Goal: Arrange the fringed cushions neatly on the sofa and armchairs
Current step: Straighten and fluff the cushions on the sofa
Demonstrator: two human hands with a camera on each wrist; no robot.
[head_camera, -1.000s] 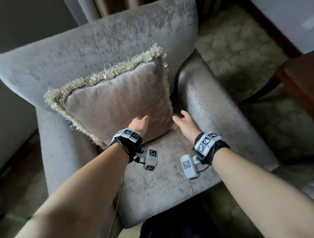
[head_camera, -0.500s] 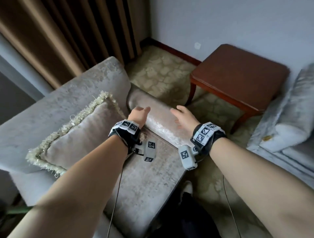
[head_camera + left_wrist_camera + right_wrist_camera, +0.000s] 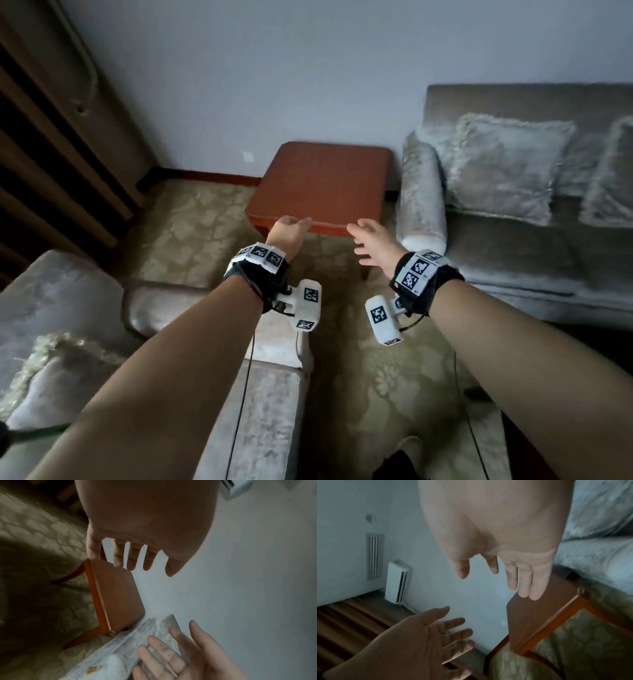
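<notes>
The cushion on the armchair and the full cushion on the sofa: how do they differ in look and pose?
The armchair cushion sits close at lower left, only partly in frame; the sofa cushion is farther off at right, seen whole. The armchair cushion's fringe looks yellowish, the sofa cushion's pale grey. The sofa cushion leans upright against the backrest; the armchair cushion's pose is unclear. Both are fringed and untouched.

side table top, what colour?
Reddish-brown wood, plain, no pattern; clearest in the head view: side table.
</notes>
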